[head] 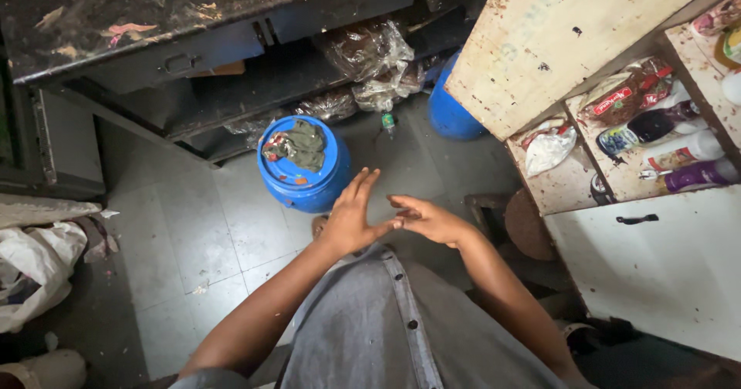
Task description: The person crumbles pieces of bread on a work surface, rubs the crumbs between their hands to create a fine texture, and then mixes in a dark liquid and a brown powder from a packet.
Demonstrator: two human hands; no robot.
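My left hand is held out in front of my grey shirt, fingers spread and pointing up and away. My right hand meets it from the right, its fingertips touching the left palm. Neither hand holds anything. Below and beyond them on the tiled floor stands a blue plastic drum with a dark green rag lying on its lid.
A dark dirty table with a shelf holds plastic bags of bread. A second blue drum stands behind. At right an open white cupboard shows bottles and packets. White cloth lies at left.
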